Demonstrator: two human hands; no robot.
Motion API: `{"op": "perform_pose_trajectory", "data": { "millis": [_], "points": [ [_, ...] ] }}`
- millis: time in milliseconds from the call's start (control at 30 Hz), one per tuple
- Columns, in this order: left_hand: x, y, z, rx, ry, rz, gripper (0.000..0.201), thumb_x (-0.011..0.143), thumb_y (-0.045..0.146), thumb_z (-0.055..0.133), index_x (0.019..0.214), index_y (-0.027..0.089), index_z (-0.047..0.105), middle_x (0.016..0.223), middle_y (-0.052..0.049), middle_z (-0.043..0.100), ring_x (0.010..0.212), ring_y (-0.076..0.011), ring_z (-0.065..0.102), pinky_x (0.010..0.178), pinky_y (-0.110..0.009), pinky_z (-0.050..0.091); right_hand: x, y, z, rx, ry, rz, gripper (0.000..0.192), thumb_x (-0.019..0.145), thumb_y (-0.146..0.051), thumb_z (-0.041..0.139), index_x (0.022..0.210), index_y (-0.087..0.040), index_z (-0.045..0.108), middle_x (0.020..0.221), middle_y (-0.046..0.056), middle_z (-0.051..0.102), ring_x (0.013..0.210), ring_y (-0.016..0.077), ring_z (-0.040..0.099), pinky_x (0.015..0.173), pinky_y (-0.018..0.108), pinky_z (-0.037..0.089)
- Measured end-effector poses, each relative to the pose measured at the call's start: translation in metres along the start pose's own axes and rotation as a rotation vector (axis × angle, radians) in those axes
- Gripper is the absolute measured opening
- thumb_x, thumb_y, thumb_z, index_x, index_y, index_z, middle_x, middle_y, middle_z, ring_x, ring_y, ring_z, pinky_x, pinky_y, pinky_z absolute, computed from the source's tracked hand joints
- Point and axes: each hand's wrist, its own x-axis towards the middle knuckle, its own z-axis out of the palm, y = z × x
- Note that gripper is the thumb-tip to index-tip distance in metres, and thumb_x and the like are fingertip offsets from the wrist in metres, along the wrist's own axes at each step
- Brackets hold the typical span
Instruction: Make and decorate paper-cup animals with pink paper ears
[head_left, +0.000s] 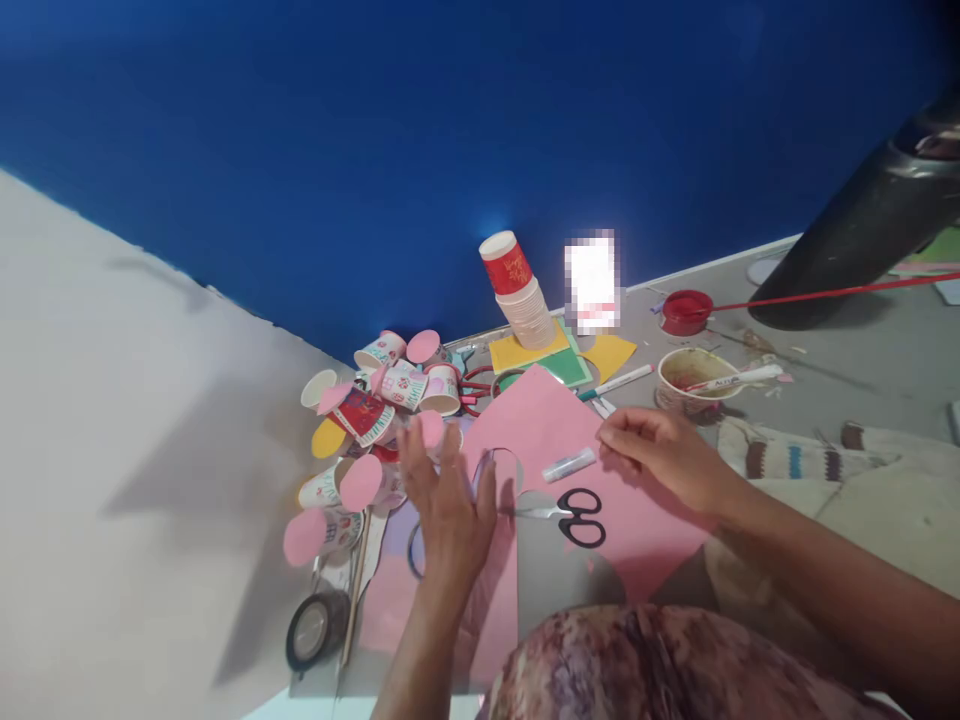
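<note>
two hands (448,500) (664,455) | right grip narrow, fingertips at glue stick (568,465) | left grip wide, flat on pink paper (555,425)

Upper frame: a deep blue wall (450,130). At centre lies a pink paper sheet (555,430) with black-handled scissors (581,517) on it. Above, a red-topped cup stack (519,292) stands on yellow and green sheets (551,358). Lower right, cloth (637,665) looks mottled purple, though blurred.

Head camera: looks forward-down, close over floor (112,420), facing blue wall (375,150).
</note>
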Motion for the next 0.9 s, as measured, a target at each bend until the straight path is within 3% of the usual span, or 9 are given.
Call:
{"op": "perform_pose_trajectory", "data": {
  "millis": [133,167,233,300,400,600,767,900],
  "points": [
    [-0.028,0.020,0.007,-0.195,-0.229,0.162,0.039,0.099,0.025,0.060,0.137,0.023,0.056,0.158,-0.018,0.046,0.158,-0.0339,0.030,0.121,-0.057,0.037,0.006,0.006,-0.010,-0.533,0.136,-0.295,0.010,0.089,-0.029,0.067,0.083,-0.023,0.072,0.075,0.003,0.072,0.067,0.0192,0.061,0.068,0.034,0.045],
    [-0.034,0.024,0.010,-0.218,-0.266,0.178,0.036,0.098,0.024,0.061,0.135,0.023,0.057,0.156,-0.017,0.049,0.157,-0.0347,0.031,0.121,-0.057,0.039,0.006,0.010,-0.008,-0.619,0.119,-0.356,0.008,0.090,-0.026,0.066,0.092,-0.023,0.073,0.086,0.005,0.075,0.075,0.0212,0.064,0.073,0.036,0.048],
    [-0.042,0.031,0.014,-0.247,-0.315,0.189,0.030,0.096,0.025,0.065,0.125,0.022,0.062,0.147,-0.016,0.055,0.151,-0.0362,0.040,0.117,-0.057,0.042,0.005,0.019,-0.001,-0.763,0.025,-0.463,0.021,0.092,-0.023,0.066,0.112,-0.023,0.071,0.110,0.010,0.075,0.096,0.0256,0.068,0.085,0.038,0.051],
    [-0.045,0.038,0.015,-0.264,-0.374,0.187,0.023,0.092,0.025,0.071,0.114,0.021,0.065,0.132,-0.015,0.061,0.134,-0.0347,0.053,0.110,-0.054,0.048,0.003,0.028,0.008,-0.926,-0.095,-0.510,0.024,0.094,-0.023,0.066,0.118,-0.023,0.069,0.121,0.012,0.071,0.109,0.0271,0.066,0.088,0.037,0.051],
    [-0.045,0.048,0.013,-0.271,-0.485,0.188,0.022,0.088,0.020,0.075,0.109,0.019,0.067,0.114,-0.011,0.063,0.111,-0.0295,0.060,0.099,-0.050,0.051,0.002,0.034,0.015,-1.075,-0.146,-0.487,0.012,0.096,-0.023,0.065,0.106,-0.022,0.071,0.112,0.011,0.070,0.103,0.0256,0.066,0.078,0.033,0.050],
    [-0.044,0.055,0.015,-0.248,-0.588,0.142,0.019,0.090,0.013,0.071,0.107,0.018,0.066,0.106,-0.008,0.064,0.106,-0.0266,0.058,0.095,-0.047,0.049,0.003,0.011,0.005,-1.128,0.115,-0.429,0.015,0.100,-0.028,0.058,0.104,-0.018,0.068,0.101,0.012,0.072,0.094,0.0280,0.068,0.072,0.035,0.046],
    [-0.039,0.058,0.022,-0.172,-0.608,0.162,0.019,0.089,0.013,0.070,0.107,0.021,0.067,0.104,-0.007,0.061,0.102,-0.0275,0.056,0.091,-0.047,0.049,-0.029,-0.025,-0.029,-1.148,0.242,-0.397,0.016,0.095,-0.035,0.059,0.091,-0.022,0.069,0.085,0.006,0.074,0.073,0.0231,0.068,0.066,0.034,0.043],
    [-0.038,0.058,0.028,-0.127,-0.588,0.258,0.018,0.087,0.006,0.065,0.100,0.019,0.062,0.108,-0.009,0.062,0.103,-0.0287,0.057,0.090,-0.048,0.050,-0.054,-0.014,-0.065,-1.129,0.302,-0.278,0.022,0.095,-0.037,0.055,0.090,-0.023,0.070,0.089,0.006,0.078,0.071,0.0226,0.069,0.065,0.034,0.044]
  ]
}}
